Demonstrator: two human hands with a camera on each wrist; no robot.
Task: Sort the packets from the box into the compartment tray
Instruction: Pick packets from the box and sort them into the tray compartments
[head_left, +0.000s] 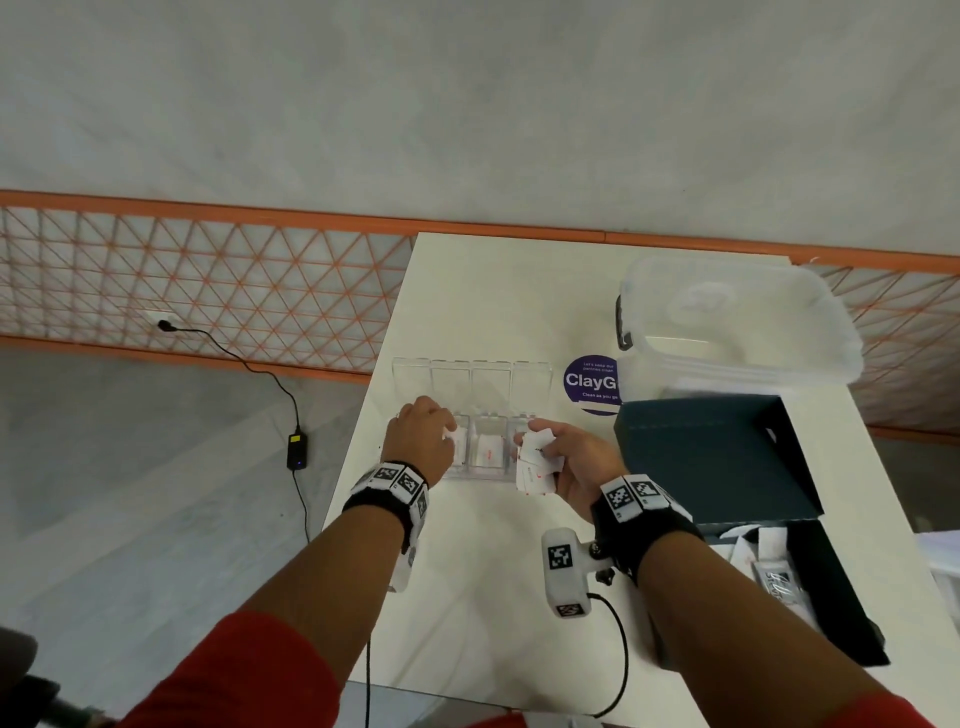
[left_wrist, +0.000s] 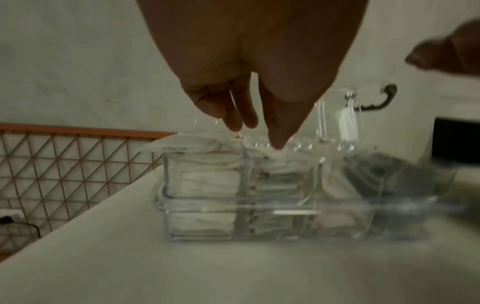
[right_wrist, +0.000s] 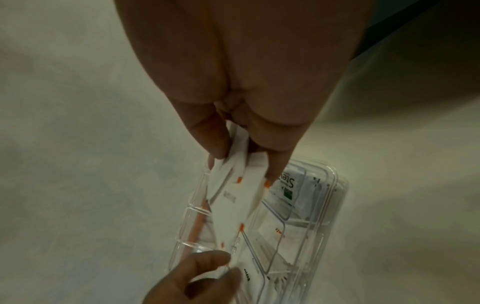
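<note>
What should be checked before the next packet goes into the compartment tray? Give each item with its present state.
1. Right hand holds a supply of white packets: ok, a fanned bunch is gripped.
2. Compartment tray lids open: ok, the clear lids stand up behind it.
3. Left hand is at the tray: ok, fingers over its left end.
4. Left hand pinches one packet: cannot tell, only a white corner shows.
5. Room left in the left compartments: not ok, the left wrist view shows stacks near the rim.
6. Dark box still has packets: ok, some visible inside.
</note>
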